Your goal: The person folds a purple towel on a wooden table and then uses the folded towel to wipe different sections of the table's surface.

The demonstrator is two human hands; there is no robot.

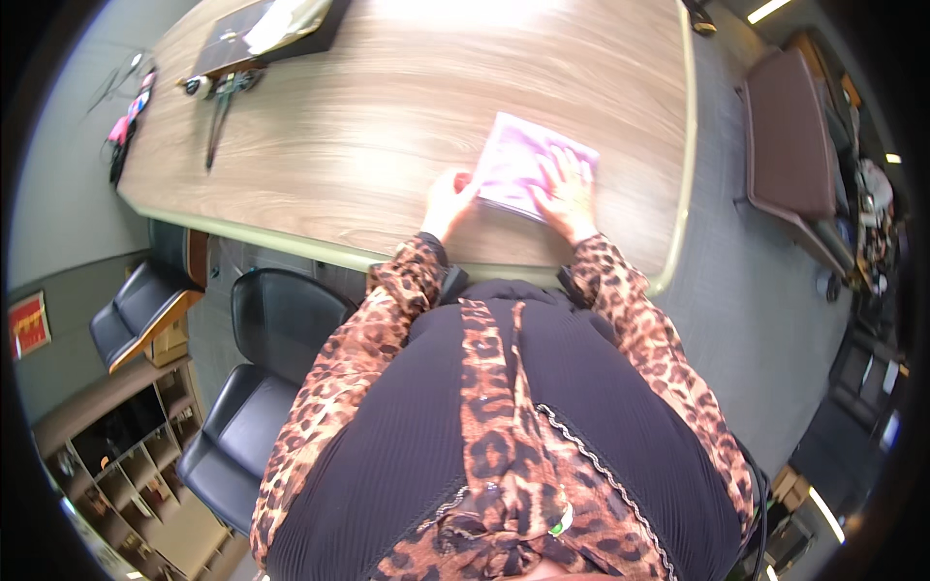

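Note:
A flat pink-and-white rectangular packet or folded sheet (508,163) lies tilted on the wood-grain table (363,138), near its front edge. My right hand (567,190) rests flat on its right part with the fingers spread. At the lower left corner of the pink thing is my left hand (452,200), its fingers curled and the thumb side against the edge. Whether the left fingers pinch that corner cannot be made out. Glare washes out the surface, so its material is unclear.
Toward the table's far left stand a dark box (247,43) with white material on it and a small black tripod (221,94). Black chairs (290,312) stand at the near left edge. A brown upholstered chair or sofa (788,134) is across the floor at right.

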